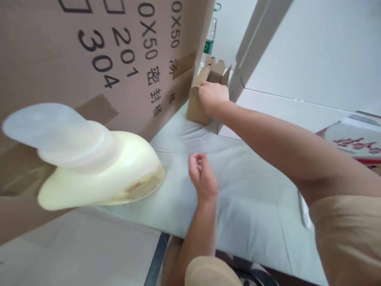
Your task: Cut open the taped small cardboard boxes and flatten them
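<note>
My right hand (212, 97) reaches forward and is closed on the small open brown cardboard box (198, 104) standing at the far end of the white cloth-covered surface (247, 190). My left hand (201, 176) hovers over the middle of the cloth with its fingers curled in a loose fist; whether anything is in it I cannot make out. To the left of that hand lies a stack of pale yellow bowl-shaped containers (107, 174) on its side, with translucent round lids (56, 131) at its near end.
A large brown carton (89, 59) printed with black numbers and characters walls off the left side. A clear bottle with a green label (208, 43) stands behind it. A red-and-white printed box (354, 143) lies at the right, below a white wall.
</note>
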`<state>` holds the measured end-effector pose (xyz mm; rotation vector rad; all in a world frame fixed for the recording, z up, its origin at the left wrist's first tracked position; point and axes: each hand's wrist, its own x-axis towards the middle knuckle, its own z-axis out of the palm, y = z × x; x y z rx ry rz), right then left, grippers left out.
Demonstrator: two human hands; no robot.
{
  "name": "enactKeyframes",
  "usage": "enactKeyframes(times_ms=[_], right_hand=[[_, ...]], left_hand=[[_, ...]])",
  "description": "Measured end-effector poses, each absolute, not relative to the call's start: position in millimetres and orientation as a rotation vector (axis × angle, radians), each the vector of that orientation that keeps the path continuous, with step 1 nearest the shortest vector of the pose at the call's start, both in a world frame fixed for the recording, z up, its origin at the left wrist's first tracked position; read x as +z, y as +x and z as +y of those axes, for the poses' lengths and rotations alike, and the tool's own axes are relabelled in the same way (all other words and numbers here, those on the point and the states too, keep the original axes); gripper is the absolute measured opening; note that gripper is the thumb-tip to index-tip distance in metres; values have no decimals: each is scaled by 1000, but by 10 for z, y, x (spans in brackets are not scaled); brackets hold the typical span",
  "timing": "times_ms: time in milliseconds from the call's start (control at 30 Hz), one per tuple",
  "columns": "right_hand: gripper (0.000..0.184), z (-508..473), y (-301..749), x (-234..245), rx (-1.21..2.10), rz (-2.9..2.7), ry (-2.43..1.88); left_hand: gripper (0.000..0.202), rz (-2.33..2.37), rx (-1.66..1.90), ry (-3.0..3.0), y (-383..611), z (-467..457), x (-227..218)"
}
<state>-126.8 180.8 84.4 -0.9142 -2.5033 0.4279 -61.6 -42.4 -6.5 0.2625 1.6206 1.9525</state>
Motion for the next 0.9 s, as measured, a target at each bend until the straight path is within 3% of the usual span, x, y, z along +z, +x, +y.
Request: enactKeyframes(times_ms=[100, 200, 367, 500, 633, 733, 800, 900], right_hand=[[26, 1106, -731, 917, 49, -2700, -912], [31, 496, 12, 949, -61, -2785, -793], [31, -165, 1491, 928, 53, -2702, -384], [32, -583, 2294, 977, 312, -2623, -554], [28, -723, 2525, 940, 476, -2518, -621], [21, -644, 2584, 819, 520, -2451, -530], [19, -582, 2634, 739, 544, -2411, -508], [19, -538, 2699, 652, 582, -2367, -445]], left_hand=[[9, 1758, 2369, 439, -610, -490, 6], [14, 1832, 2704, 540, -663, -519, 44], [35, 1887, 2486, 933, -725, -501, 79], [43, 1751, 2297, 1494, -589, -430, 170], [25, 1617, 1960, 1714, -427, -281, 225], [18, 1552, 2041, 1677, -382, -203, 227], [23, 1521, 2033, 1707, -374, -210, 253], [40, 1621, 1635, 1859, -348, -288, 348]])
